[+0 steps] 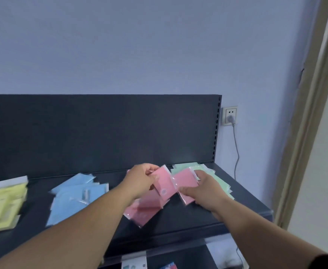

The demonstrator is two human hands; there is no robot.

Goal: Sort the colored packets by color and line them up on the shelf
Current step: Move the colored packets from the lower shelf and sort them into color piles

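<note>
On the dark shelf (208,216) lie packets in colour groups: yellow packets (3,202) at the far left, blue packets (75,197) beside them, pink packets (143,208) in the middle, green packets (215,175) at the right. My left hand (141,179) grips a pink packet (164,183) tilted above the pink pile. My right hand (202,189) holds another pink packet (185,180) by its edge, just in front of the green ones. The two held packets touch or overlap in the middle.
A dark back panel (101,133) rises behind the shelf. A wall socket (230,115) with a plug and grey cable sits to the right. A door frame (310,113) stands at the far right. A lower shelf holds small items (134,264).
</note>
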